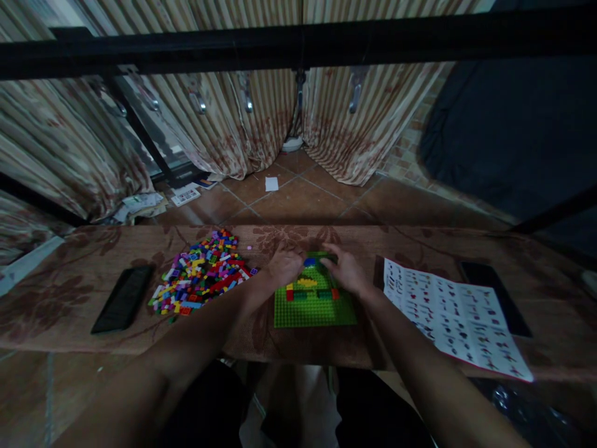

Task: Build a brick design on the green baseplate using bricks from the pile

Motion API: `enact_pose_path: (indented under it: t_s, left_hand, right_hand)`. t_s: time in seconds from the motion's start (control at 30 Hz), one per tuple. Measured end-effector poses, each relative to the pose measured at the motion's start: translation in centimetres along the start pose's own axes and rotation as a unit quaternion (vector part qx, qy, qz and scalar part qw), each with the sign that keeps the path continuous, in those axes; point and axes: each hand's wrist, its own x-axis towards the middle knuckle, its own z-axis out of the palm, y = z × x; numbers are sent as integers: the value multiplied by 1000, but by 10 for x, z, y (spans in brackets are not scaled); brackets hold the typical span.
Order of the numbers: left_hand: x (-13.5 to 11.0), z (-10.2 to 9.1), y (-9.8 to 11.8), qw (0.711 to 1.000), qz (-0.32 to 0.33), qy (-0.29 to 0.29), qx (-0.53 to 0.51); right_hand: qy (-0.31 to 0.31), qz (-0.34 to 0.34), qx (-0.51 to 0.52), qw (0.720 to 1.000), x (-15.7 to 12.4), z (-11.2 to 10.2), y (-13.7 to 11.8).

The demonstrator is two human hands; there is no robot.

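A green studded baseplate (313, 316) lies on the cloth-covered bench in front of me. Yellow bricks (306, 283), red bricks at the sides and dark green bricks (317, 294) are attached to it, with a blue brick (309, 262) nearer its far edge. My left hand (286, 264) is at the far left corner of the baseplate, its fingers curled together; anything inside them is hidden. Over the far right part, my right hand (344, 266) has its thumb and fingers apart, with no brick visible between them.
A heap of loose coloured bricks (200, 270) lies left of the baseplate, beside a black phone (122, 298). To the right are a printed instruction sheet (452, 314) and a dark flat object (497, 295) partly under it. A black rail (298, 48) crosses beyond the bench.
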Motion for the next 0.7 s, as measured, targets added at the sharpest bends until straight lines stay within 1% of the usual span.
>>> enact_pose_path:
  t_s: [0.07,0.13,0.2,0.27,0.37,0.43,0.5,0.6,0.63,0.7]
  left_hand:
    - [-1,-1,-2,1000,-2,-7,-11]
    - [-1,-2,-4,1000,-7,-10,-22]
    - [-1,-4,-5,999,-17,-7,-31]
    - [-3,-6,-7,999,-31,-3,-41]
    - [-9,-9,-12,996,-69,8,-57]
    - [-17,-8,-16,992,-108,20,-64]
    - [-29,-5,-21,981,-162,47,-101]
    - [-49,4,-25,943,-233,107,-210]
    - [-55,7,-25,930,-247,121,-243]
    - [-62,12,-24,915,-258,129,-284]
  right_hand:
    - [47,38,24,998,-5,-4,3]
    - [72,76,28,994,-12,-7,6]
    - [73,106,14,992,-20,-6,8]
    - [66,122,-4,990,-28,-3,7]
    - [63,123,-18,990,-35,3,0]
    - [64,128,-22,989,-38,6,-4]
    - [65,142,-23,988,-39,8,-8]
    - [59,160,-19,985,-40,10,-10]
    - [60,164,-20,984,-40,11,-10]
    - [70,169,-24,983,-41,14,-9]
